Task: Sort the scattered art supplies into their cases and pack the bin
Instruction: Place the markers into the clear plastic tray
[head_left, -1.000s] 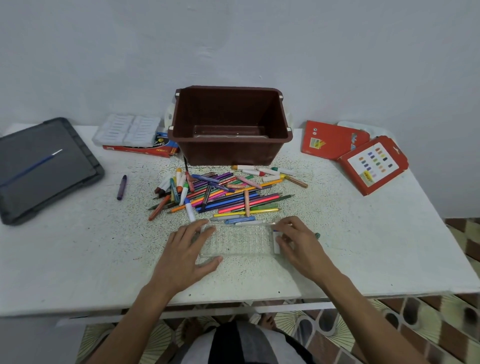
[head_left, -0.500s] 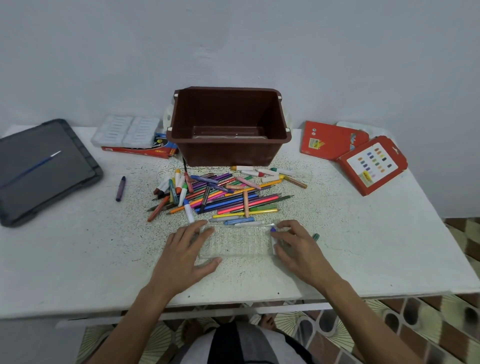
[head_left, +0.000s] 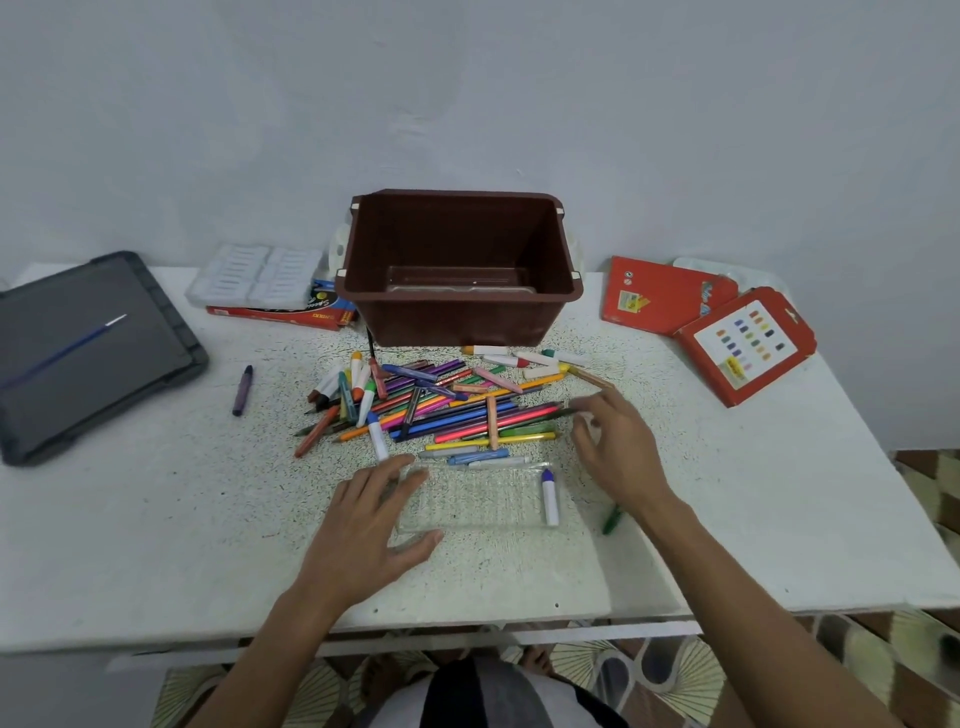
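Resting flat on the left end of the clear case (head_left: 478, 504), your left hand (head_left: 366, 525) keeps its fingers straight and a little spread, the thumb lying at the case's near edge; it presses and does not grip. Your right hand (head_left: 618, 447) hovers over the table (head_left: 156, 519) just beyond the case's right end, at the right edge of the marker pile (head_left: 447, 410). Its fingers are apart and loosely bent, blurred at the tips.

The case lies in front of you with its long axis running left to right. One white marker (head_left: 549, 496) lies inside at the right end, crosswise to the case, its blue cap pointing away from you toward the pile. A green marker (head_left: 612, 519) lies on the table beside your right wrist.

Most long pens in the pile run roughly left to right, their right ends tilted away from you; a peach stick (head_left: 492, 423) lies across them.

Behind the pile stands the brown bin (head_left: 462, 317), open side up. A purple crayon (head_left: 242, 389) lies apart on the left, near a gray lid (head_left: 130, 374). Two red boxes (head_left: 665, 296) sit at the far right.
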